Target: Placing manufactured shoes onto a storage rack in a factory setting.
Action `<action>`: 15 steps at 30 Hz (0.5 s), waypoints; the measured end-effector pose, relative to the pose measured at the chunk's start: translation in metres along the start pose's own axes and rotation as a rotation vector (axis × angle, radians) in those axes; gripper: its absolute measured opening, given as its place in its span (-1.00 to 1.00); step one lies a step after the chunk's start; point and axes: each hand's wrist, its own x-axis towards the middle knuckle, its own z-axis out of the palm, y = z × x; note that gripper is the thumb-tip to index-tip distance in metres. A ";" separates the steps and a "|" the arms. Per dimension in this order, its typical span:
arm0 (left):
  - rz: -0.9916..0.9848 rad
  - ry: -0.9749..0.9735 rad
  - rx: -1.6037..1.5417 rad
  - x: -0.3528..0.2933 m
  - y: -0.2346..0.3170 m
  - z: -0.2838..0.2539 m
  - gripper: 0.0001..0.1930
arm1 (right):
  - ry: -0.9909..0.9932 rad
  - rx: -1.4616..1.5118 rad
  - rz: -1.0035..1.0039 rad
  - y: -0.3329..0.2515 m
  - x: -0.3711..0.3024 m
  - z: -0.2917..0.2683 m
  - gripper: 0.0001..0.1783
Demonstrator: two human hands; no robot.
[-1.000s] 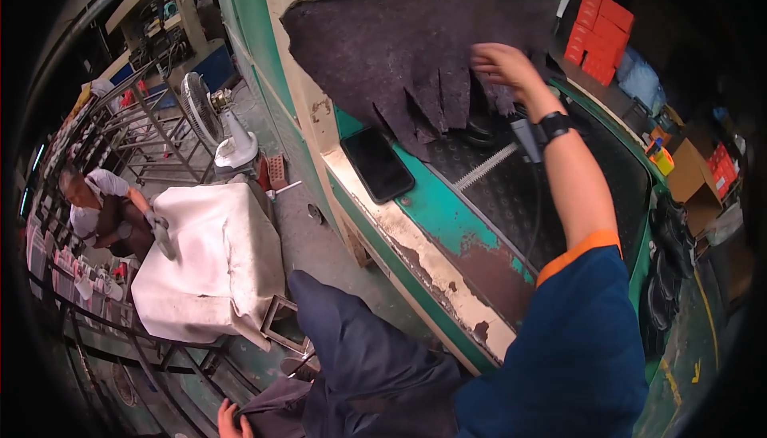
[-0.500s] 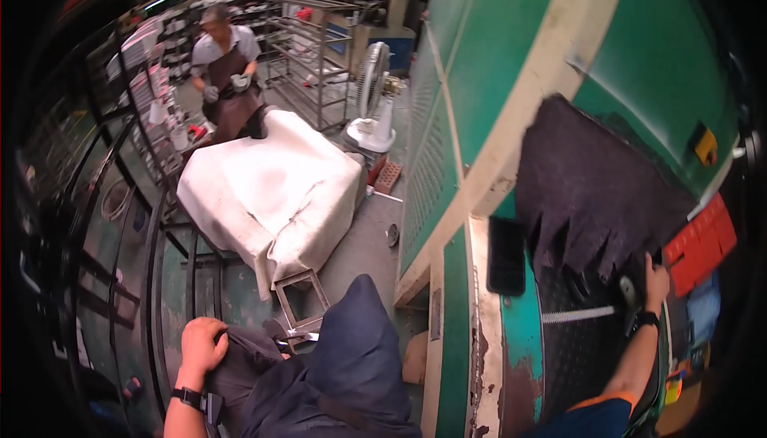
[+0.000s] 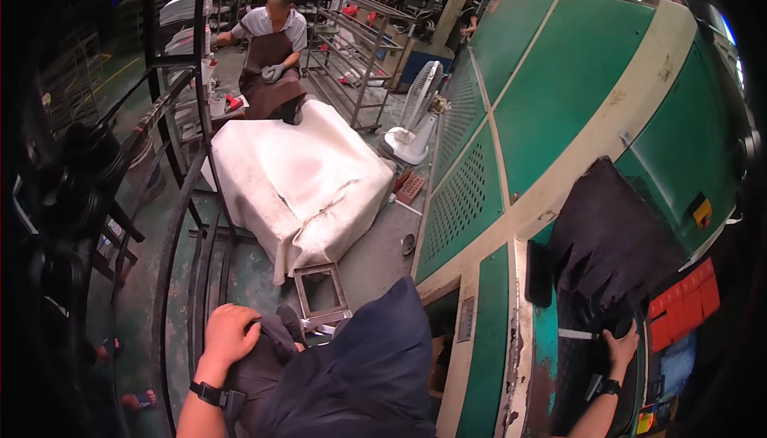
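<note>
My left hand (image 3: pixel 232 332) rests on my knee, its fingers draped loosely over the dark trousers (image 3: pixel 268 366) with nothing in them. Out to the right, my right hand (image 3: pixel 621 348) has its fingers and thumb around a dark rounded piece (image 3: pixel 617 324), whose exact kind I cannot make out. That hand is at the opening of a green machine (image 3: pixel 575 78), just under a black cloth flap (image 3: pixel 611 226) cut into strips. A pale ribbed strip (image 3: pixel 577 334) lies beside the piece on the dark bed. A black phone (image 3: pixel 540 275) lies on the machine's ledge.
A white cloth (image 3: pixel 304 174) covers a block ahead, with a metal frame (image 3: pixel 323 290) at its foot. Beyond, a person in a brown apron (image 3: pixel 268 58) sits near a standing fan (image 3: pixel 419 110). Black metal racks (image 3: pixel 172 238) stand left. Red panels (image 3: pixel 685 304) hang right.
My view has turned, shifting the scene. My right hand has moved nearer along the machine bed, below the flap. The person ahead has reached one hand toward the side. My left hand stays on my knee.
</note>
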 end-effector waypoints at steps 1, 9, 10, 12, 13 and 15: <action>0.011 -0.020 -0.042 0.001 0.002 -0.003 -0.81 | 0.084 0.023 -0.032 -0.028 -0.024 -0.012 0.10; 0.368 -0.174 -0.469 0.055 0.039 -0.008 -0.68 | -0.121 0.801 -0.282 -0.008 0.002 -0.085 -0.18; 0.375 -0.172 -0.558 0.061 0.051 -0.010 -0.65 | -0.151 0.976 -0.324 -0.033 0.004 -0.115 -0.26; 0.428 -0.224 -0.722 0.077 0.086 -0.023 -0.54 | -0.531 1.688 -0.136 -0.038 0.023 -0.149 -0.30; 0.518 -0.237 -0.805 0.085 0.103 -0.020 -0.47 | -0.523 1.806 -0.127 -0.059 0.030 -0.171 -0.32; 0.663 -0.303 -1.030 0.093 0.138 -0.012 -0.31 | -0.143 1.406 -0.339 -0.123 0.016 -0.203 -0.33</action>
